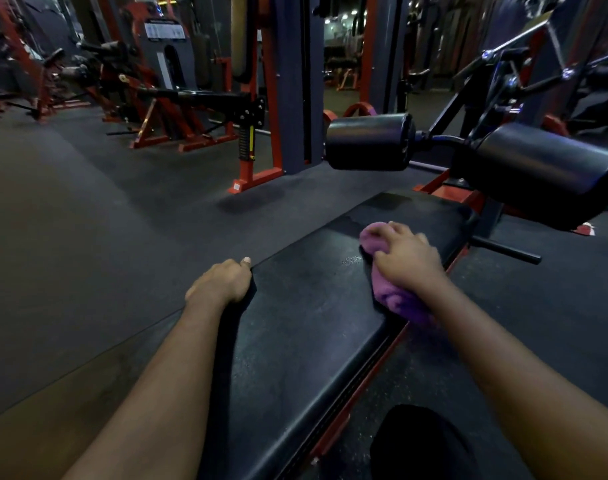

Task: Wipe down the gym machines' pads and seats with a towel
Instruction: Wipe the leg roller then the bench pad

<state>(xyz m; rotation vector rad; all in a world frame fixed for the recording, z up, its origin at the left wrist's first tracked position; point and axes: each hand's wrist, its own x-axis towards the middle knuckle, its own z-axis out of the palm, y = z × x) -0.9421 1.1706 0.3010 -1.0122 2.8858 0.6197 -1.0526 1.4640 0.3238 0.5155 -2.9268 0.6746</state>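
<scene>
A long black padded bench (306,327) runs from the bottom of the view up toward the right. My right hand (408,259) grips a bunched purple towel (396,301) and presses it onto the pad near the bench's right edge. My left hand (223,284) holds the bench's left edge, its fingers curled over the side and the thumb on top. Beyond the bench's far end sit two black roller pads, one (368,142) in the middle and a larger one (538,171) to the right.
Dark rubber floor (88,220) spreads out to the left. A red and grey machine frame (261,133) stands behind the bench, with more red machines (150,109) at the back left. A black bar (507,251) sticks out on the bench's right.
</scene>
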